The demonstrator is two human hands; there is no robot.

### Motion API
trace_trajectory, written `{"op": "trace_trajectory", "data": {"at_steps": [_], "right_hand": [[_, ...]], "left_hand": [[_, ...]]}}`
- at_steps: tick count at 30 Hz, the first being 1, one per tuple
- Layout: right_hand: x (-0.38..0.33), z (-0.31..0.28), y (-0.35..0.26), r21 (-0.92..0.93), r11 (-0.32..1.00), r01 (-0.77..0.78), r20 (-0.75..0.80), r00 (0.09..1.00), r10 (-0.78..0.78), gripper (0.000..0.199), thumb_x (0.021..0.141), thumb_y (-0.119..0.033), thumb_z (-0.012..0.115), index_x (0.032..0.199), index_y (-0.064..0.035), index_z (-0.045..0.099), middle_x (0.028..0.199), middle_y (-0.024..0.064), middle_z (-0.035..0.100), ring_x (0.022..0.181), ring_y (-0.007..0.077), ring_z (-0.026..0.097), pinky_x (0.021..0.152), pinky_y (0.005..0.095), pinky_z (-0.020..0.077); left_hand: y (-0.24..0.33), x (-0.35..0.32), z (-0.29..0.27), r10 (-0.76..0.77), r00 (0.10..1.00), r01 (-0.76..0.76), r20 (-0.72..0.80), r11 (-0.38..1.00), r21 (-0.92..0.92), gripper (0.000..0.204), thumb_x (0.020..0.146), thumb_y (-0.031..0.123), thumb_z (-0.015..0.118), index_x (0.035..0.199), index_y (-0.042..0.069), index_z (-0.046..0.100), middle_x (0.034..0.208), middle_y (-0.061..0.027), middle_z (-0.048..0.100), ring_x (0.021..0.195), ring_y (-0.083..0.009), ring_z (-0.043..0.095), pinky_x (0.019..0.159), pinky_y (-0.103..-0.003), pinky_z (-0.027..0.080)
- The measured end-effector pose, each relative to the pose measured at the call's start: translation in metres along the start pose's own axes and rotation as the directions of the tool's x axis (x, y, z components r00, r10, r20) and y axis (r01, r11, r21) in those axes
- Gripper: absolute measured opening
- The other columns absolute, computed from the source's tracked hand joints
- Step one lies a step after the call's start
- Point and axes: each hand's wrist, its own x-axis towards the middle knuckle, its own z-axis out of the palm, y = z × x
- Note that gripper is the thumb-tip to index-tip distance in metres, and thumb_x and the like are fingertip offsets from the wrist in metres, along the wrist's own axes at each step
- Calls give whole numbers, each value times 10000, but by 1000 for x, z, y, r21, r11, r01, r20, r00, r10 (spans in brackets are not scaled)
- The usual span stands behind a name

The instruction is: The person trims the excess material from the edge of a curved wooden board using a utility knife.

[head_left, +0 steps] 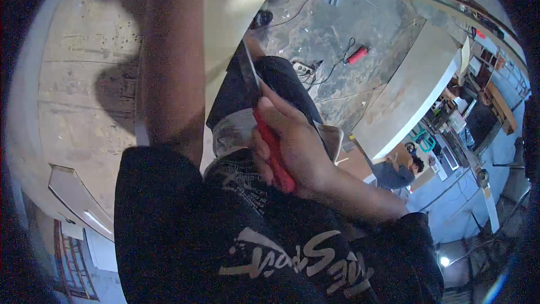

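Head view's got us looking down past our black shirt [169, 219], and the biggest thing is a tan wooden surface [84, 90] filling the left side. Next up is the stained grey floor [332, 28], then a big pale panel [399, 95] slanting across the right. Our left forearm [174, 62] runs up past the top edge, so we can't tell what the left hand is gripping. Just beside it there's a pale sheet [236, 0]. Our right hand [301, 149] is wrapped tight round the handle of a red-handled tool [275, 155], out front of our shirt, metal blade angled up near that sheet's edge; can't say if they touch. Smallest bits: a red corded thing [357, 54] and a white socket strip [303, 68], both on the floor.
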Motion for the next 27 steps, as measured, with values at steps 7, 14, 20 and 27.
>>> {"op": "trace_trajectory", "data": {"at_steps": [7, 14, 20, 27], "right_hand": [[-32, -1, 3, 4, 1000, 14, 16, 1000, -14, 510, 1080, -360, 350, 1562, -226, 248, 580, 31, 439, 372, 154, 433, 354, 278, 407], [51, 39, 20, -7, 999, 44, -107, 993, -45, 498, 1079, -339, 351, 1560, -252, 257, 586, 17, 435, 363, 147, 414, 323, 271, 383], [21, 8, 20, -15, 997, -69, -19, 997, 69, 462, 1077, -330, 329, 1532, -257, 308, 580, -1, 432, 335, 143, 390, 308, 258, 353], [47, 6, 23, -41, 999, -23, 43, 999, 25, 346, 1068, -340, 352, 1359, -179, 447, 552, -8, 419, 347, 149, 412, 331, 270, 369]], "left_hand": [[-1, -109, -29, 43, 995, -27, -91, 986, 163, 573, 891, 229, 737, 1358, -21, 520, 1331, -256, 562, 1263, -368, 535, 1059, -433, 424], [8, -104, -39, -143, 988, 145, -56, 989, 40, 515, 856, 191, 773, 1269, -36, 566, 1131, -200, 654, 1066, -307, 643, 924, -389, 505], [2, -108, -32, -155, 980, 152, -121, 988, -29, 453, 842, 122, 774, 1221, -37, 582, 1093, -207, 667, 1032, -291, 656, 873, -377, 522], [7, -112, -27, -143, 969, 133, -202, 989, -63, 442, 863, 112, 749, 1234, -47, 568, 1120, -224, 655, 1038, -304, 661, 875, -385, 533]]}}
